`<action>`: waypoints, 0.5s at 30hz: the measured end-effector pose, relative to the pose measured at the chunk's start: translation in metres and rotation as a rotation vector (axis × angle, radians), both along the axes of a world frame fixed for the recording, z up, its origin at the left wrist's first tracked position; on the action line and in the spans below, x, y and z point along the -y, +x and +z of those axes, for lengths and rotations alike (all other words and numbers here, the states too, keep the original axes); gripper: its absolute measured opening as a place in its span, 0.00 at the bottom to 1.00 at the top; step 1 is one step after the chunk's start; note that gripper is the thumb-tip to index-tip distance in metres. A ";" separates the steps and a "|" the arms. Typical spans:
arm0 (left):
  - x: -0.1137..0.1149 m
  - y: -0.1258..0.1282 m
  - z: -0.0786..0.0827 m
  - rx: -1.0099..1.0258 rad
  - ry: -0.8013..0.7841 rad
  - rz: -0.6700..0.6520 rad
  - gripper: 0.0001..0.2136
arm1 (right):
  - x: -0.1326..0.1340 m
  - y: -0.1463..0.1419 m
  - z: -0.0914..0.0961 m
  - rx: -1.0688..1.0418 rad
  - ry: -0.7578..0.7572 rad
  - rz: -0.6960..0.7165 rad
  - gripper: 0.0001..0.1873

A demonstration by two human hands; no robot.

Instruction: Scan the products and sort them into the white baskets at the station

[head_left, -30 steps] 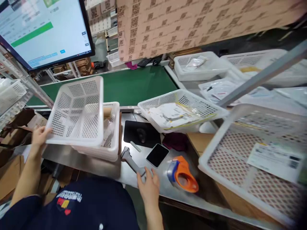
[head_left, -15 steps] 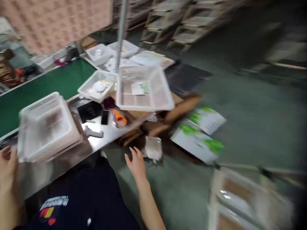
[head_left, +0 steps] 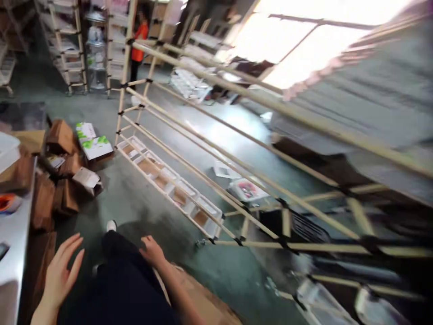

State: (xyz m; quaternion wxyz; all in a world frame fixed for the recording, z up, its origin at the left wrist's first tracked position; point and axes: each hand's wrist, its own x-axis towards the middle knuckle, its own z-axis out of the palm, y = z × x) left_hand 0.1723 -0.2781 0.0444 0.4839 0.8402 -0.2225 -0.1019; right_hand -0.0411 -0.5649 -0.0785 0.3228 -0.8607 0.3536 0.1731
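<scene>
My left hand (head_left: 64, 266) is raised beside the metal table edge (head_left: 25, 248), its fingers stretched out and thumb apart. It holds nothing. My right hand (head_left: 153, 251) hangs in front of my body above the floor, fingers loosely bent and slightly apart, with nothing visible in it. On the table, partly cut off at the left, lie a roll of orange tape (head_left: 7, 203) and a dark object (head_left: 3, 249) that I cannot make out. The corner of a white plastic basket (head_left: 8, 151) shows above them.
Brown cardboard boxes (head_left: 43, 198) crowd the floor by the table, near a white-and-green box (head_left: 98, 146). A long pipe-frame rack (head_left: 203, 178) crosses the view, with bins (head_left: 179, 196) on its bottom level. Behind it stands a person in an orange top (head_left: 138, 43).
My view has swung right, away from the table and toward the rack. My left hand has come off the stacked white baskets' side; my right hand is now closer to my body.
</scene>
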 end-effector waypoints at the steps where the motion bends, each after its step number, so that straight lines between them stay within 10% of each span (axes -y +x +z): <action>1: 0.011 -0.003 -0.008 -0.045 -0.013 -0.023 0.14 | 0.007 -0.013 0.001 0.001 -0.017 -0.075 0.23; 4: 0.040 0.003 -0.031 -0.160 0.008 -0.112 0.17 | 0.051 -0.040 0.012 0.056 -0.081 -0.285 0.22; 8: 0.122 0.026 -0.053 -0.320 -0.041 -0.193 0.20 | 0.172 -0.076 0.057 0.209 -0.262 -0.504 0.23; 11: 0.243 0.021 -0.055 -0.461 -0.206 -0.160 0.23 | 0.289 -0.121 0.123 0.372 -0.488 -0.632 0.25; 15: 0.453 -0.032 -0.028 -0.834 -0.505 -0.418 0.30 | 0.417 -0.195 0.264 0.620 -0.842 -0.668 0.31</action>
